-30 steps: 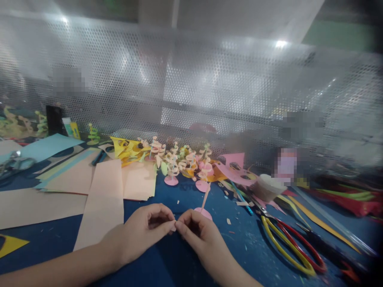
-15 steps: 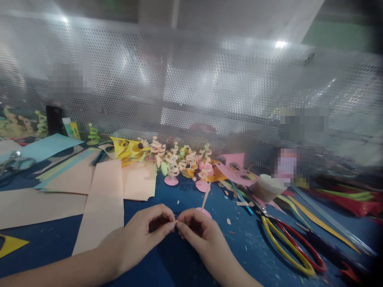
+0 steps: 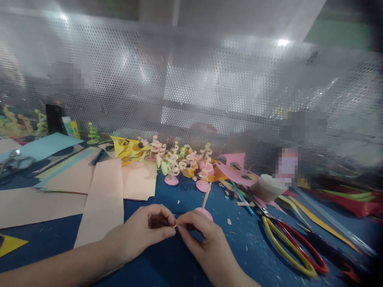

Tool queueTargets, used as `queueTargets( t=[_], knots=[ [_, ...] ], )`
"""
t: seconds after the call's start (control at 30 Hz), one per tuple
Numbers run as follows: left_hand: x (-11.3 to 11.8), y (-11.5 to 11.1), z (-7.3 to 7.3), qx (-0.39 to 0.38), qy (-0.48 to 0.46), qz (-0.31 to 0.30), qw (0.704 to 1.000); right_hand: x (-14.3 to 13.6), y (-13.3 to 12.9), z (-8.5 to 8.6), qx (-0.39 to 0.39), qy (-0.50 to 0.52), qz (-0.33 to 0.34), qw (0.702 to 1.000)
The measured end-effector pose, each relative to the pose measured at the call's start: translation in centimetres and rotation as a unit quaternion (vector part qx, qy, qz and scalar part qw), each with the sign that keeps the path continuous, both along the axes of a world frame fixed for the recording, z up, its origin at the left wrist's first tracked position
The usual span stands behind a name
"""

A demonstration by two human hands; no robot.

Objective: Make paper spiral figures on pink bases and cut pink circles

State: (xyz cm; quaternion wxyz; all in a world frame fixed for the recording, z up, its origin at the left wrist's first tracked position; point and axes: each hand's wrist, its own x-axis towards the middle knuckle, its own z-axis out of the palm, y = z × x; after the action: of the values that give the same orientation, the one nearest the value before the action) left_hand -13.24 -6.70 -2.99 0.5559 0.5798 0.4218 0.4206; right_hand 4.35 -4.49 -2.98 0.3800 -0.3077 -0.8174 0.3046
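Observation:
My left hand [image 3: 149, 231] and my right hand [image 3: 205, 237] meet fingertip to fingertip above the blue table [image 3: 167, 263]. Between them is a tiny pale paper piece [image 3: 176, 225], pinched by both thumbs and forefingers; most of it is hidden. Just behind my right hand, a pink paper disc [image 3: 206, 213] lies with a thin peach strip [image 3: 206, 196] standing up from it. Farther back stand several curly paper shapes [image 3: 172, 161], some on pink round bases [image 3: 171, 180].
Peach paper sheets [image 3: 103, 199] lie at the left, with a light blue sheet [image 3: 52, 146] and silver scissors [image 3: 16, 161] beyond. Red-and-yellow-handled scissors [image 3: 287, 243], a white cup [image 3: 269, 187] and paper scraps are at the right. A perforated metal panel [image 3: 191, 87] stands behind.
The fingers of both hands have shifted slightly around the tiny piece, and a bit more of it shows. My right thumb has moved a little lower.

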Motion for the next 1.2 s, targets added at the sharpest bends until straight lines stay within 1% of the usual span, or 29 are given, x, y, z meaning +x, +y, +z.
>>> queueTargets(
  t=[0.13,0.2,0.27,0.33,0.43,0.6,0.67,0.73,0.83,1.0,1.2],
  knots=[
    [0.1,0.1,0.0,-0.015,-0.017,0.0,1.0,0.1,0.0,0.2,0.065,-0.01,0.015,0.998],
    [0.2,0.1,0.1,-0.021,-0.023,-0.001,1.0,0.1,0.0,0.2,0.075,-0.008,0.019,0.997],
    [0.2,0.1,0.2,-0.022,-0.028,-0.002,0.999,0.1,0.0,0.2,0.066,-0.004,0.018,0.998],
    [0.2,0.0,0.4,-0.016,-0.037,0.0,0.999,0.0,-0.1,0.3,0.032,0.007,0.017,0.999],
    [0.1,-0.2,0.7,0.012,-0.038,0.007,0.999,-0.1,-0.1,0.3,-0.064,0.039,0.016,0.997],
    [0.3,-0.6,1.1,0.062,0.003,0.04,0.997,-0.4,0.1,-0.1,-0.206,0.125,0.015,0.97],
    [0.5,-0.8,1.2,0.073,0.014,0.044,0.996,-0.5,0.2,-0.3,-0.256,0.126,0.027,0.958],
    [0.7,-1.0,1.2,0.085,0.019,0.044,0.995,-0.6,0.3,-0.4,-0.289,0.115,0.04,0.949],
    [0.8,-1.2,1.1,0.11,0.057,0.054,0.991,-0.7,0.4,-0.4,-0.312,0.107,0.048,0.943],
    [0.7,-1.3,1.1,0.164,0.145,0.067,0.974,-0.7,0.3,-0.2,-0.33,0.097,0.056,0.937],
    [0.7,-1.4,1.7,0.153,0.178,0.06,0.97,-0.7,-0.1,0.0,-0.314,0.068,0.035,0.946]
  ],
)
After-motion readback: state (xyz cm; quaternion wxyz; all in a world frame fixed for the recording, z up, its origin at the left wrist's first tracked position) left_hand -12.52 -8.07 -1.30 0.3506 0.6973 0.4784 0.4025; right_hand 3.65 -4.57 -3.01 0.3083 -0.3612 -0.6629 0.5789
